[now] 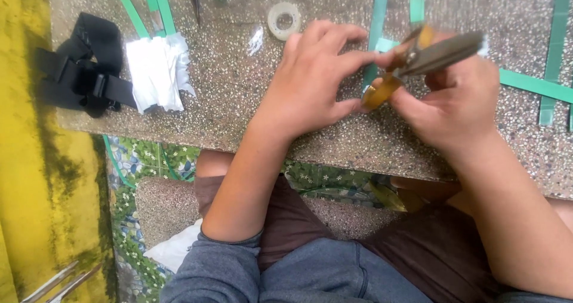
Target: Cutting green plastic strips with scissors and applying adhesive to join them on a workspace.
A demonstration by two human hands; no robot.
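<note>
Speckled stone table (227, 100) — yellow wall (24, 160).

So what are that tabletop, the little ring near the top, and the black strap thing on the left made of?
The tabletop looks like terrazzo or speckled stone: grey-brown with pale flecks and a matte surface. The small ring seems to be a roll of clear plastic tape, translucent and slightly glossy. The black strap bundle looks like woven webbing with hard plastic buckles, though its weave is too small to confirm.
</note>
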